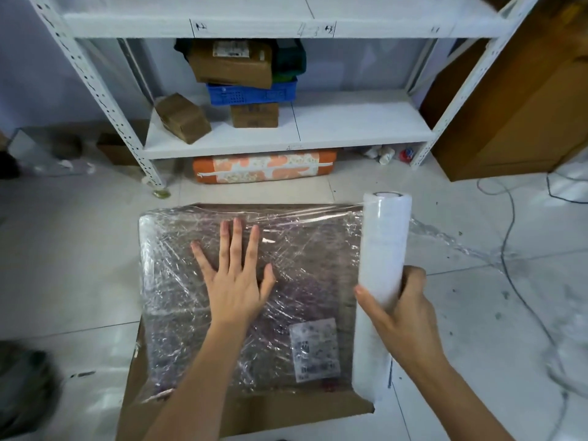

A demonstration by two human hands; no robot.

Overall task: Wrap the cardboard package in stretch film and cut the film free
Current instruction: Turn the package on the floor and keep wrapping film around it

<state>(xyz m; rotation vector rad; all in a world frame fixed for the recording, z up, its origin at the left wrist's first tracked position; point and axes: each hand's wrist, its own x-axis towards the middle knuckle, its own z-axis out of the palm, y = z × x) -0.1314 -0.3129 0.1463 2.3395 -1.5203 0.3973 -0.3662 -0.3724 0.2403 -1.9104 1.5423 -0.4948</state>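
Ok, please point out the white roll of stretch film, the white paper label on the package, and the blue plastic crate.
white stretch film roll (383, 246), head view, upper body.
white paper label (315, 348), head view, centre.
blue plastic crate (251, 94), head view, front wall.

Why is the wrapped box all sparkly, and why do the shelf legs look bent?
Head view: room light glints off the crinkled film on the box; the wide lens splays the shelf posts outward; the dark thing at bottom left is blurred.

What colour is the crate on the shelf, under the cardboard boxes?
Blue, with a perforated side; the crate shows in the head view, the only one.
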